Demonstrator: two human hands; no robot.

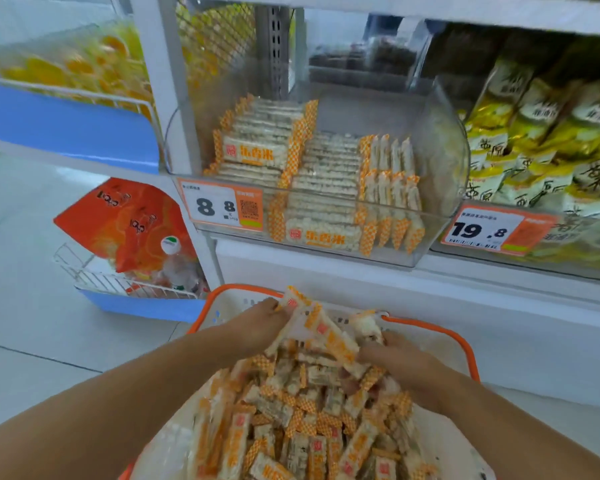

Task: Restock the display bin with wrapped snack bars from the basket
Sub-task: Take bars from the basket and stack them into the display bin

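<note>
Both hands were down in the orange-rimmed basket (466, 344), which sat low in the view in front of the shelving and was heaped with loose wrapped snack bars (302, 420) in white and orange-check wrappers. The left hand (260, 323) reached in from the lower left, its fingers curled against the far end of a small bundle of bars (321, 332) lifted above the pile. The right hand (392, 360) came in from the lower right, with its fingers curled under and around the near end of that same bundle, so the grip of each hand was closed on the bundle. The bundle lay tilted, its far end higher and pointing toward the shelf. Motion blur softened the fingertips, so exactly how many bars were held could not be told.

Above the basket, on the shelf, stood the clear display bin (444, 188), partly filled. Bars of the same kind lay flat in stacked rows on its left and middle, and a few stood on edge at the right. An orange price tag (222, 206) reading 8.8 was fixed to the bin's front left. To the right a neighbouring bin held yellow and white packets (541, 133) behind a tag (492, 230) reading 19.8. At the left, a red-orange bag (118, 220) leaned in a wire rack (84, 271) with a blue base
</note>
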